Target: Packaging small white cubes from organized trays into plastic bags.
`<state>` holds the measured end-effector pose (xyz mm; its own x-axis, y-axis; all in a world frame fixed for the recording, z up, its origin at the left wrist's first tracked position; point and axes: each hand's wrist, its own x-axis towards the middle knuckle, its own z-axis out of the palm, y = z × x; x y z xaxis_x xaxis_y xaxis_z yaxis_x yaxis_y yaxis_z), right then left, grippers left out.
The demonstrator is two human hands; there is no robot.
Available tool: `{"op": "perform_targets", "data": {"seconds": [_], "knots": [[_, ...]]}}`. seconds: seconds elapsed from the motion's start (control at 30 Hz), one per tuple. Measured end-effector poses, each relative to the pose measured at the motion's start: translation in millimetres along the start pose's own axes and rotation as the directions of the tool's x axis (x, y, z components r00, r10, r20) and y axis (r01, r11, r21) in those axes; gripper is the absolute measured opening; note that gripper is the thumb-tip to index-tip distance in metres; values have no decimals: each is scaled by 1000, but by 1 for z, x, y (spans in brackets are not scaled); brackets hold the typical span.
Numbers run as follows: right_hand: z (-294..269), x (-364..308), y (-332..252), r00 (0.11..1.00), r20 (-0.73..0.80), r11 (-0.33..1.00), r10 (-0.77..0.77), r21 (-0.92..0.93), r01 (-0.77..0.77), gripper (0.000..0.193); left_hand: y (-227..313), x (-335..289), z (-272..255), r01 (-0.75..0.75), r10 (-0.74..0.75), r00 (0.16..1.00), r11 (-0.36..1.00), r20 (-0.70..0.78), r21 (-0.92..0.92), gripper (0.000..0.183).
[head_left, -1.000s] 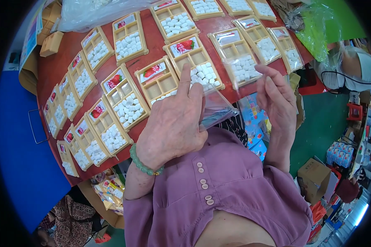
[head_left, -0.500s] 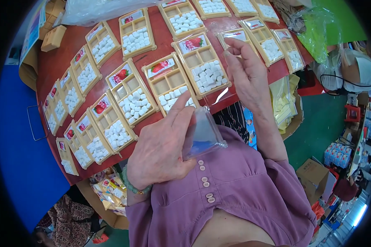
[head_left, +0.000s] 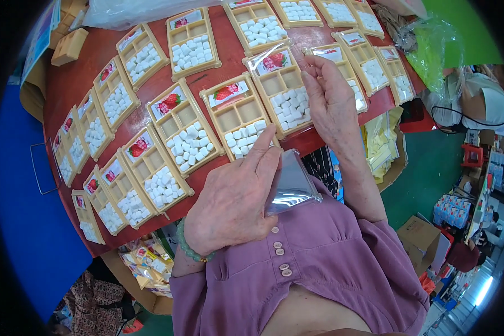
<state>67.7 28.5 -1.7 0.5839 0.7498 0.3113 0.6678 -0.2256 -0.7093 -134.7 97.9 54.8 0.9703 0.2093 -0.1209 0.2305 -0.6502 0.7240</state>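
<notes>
Head view showed one red counter (head_left: 67, 89). A large clear bag (head_left: 134, 12) lay across its far left edge, and a green-tinted bag (head_left: 431, 56) sat at the far right. On the right, one brown box (head_left: 411, 241) stood beyond the counter, and one red stool (head_left: 472, 155) stood farther off. Below the near edge, mixed packets (head_left: 148, 263) filled a carton at left, and yellow packs (head_left: 382, 151) filled another at right.

Twenty tan trays (head_left: 272, 85) could be counted on the counter, ten in a back row and ten in front; the view's upper edge cut some off.

The left hand (head_left: 227, 201) and right hand (head_left: 333, 103) were apart. The left was clamped on clear covers (head_left: 292, 182), too merged to count, and blocked one tray's near end. The right, thumb and fingertips close together, was at the upper right corner of the next tray; whether they gripped anything could not be told. It partly hid two trays.

One bead bracelet (head_left: 185, 243) circled the left wrist. Each fully visible tray had one strawberry card (head_left: 225, 91). White pieces (head_left: 191, 147), too many to count, filled the near compartments.
</notes>
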Motion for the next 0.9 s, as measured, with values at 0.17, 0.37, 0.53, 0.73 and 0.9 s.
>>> {"op": "perform_targets", "data": {"seconds": [0.17,0.37,0.53,0.73,0.9], "knots": [[2,0,1,999,-29,999,-15,-48,14,25,0,4,-3,-12,12,999,1000,32,-7,82],[6,4,-2,997,-61,987,-51,-154,41,24,1,7,-7,-14,14,999,1000,42,3,79],[11,10,-6,992,-78,967,-94,-246,73,23,1,9,-7,-34,33,999,999,32,21,78],[12,8,-14,997,-45,916,-67,-400,44,19,1,12,-9,-18,16,998,999,62,26,78],[10,5,-16,997,-48,888,-65,-458,36,18,0,12,-8,-4,1,996,1000,86,30,79]]}}
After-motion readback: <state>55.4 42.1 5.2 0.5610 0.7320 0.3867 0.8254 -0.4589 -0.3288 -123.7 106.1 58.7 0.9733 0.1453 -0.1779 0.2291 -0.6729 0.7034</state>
